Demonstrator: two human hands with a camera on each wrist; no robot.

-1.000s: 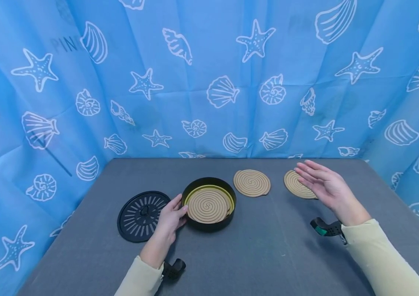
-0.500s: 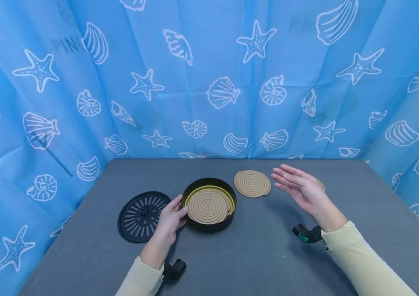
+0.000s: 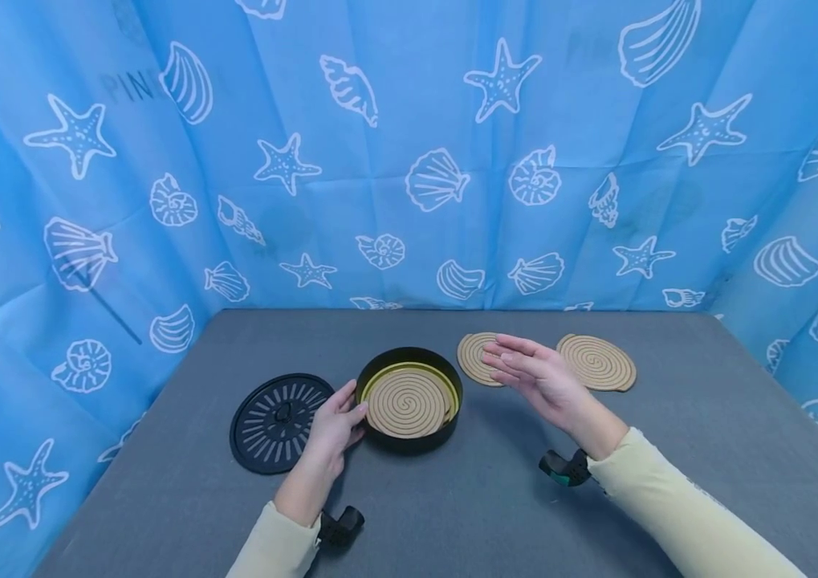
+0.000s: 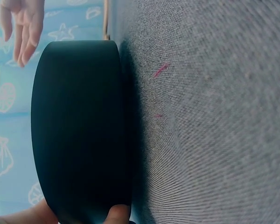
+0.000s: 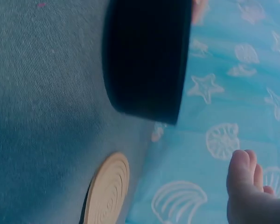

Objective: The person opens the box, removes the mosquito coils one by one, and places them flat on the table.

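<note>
A round black mosquito coil holder (image 3: 409,445) with a yellow inner ring stands on the table, a beige spiral mosquito coil (image 3: 406,403) lying inside it. My left hand (image 3: 331,425) grips the holder's left side, thumb near the rim; in the left wrist view its dark side wall (image 4: 79,126) fills much of the picture. My right hand (image 3: 542,384) is raised above the table with fingers extended and nothing in them. It partly covers a second mosquito coil (image 3: 475,359). Another pair-wound coil (image 3: 596,363) lies farther right.
A black slotted lid (image 3: 278,437) with a small central knob lies to the left, partly behind my left hand. Behind the grey table (image 3: 452,514) hangs a blue curtain (image 3: 380,201) printed with shells and starfish.
My right hand has moved left, from over the right-hand coil to in front of the middle one, uncovering the former. My left hand and the holder have stayed in place.
</note>
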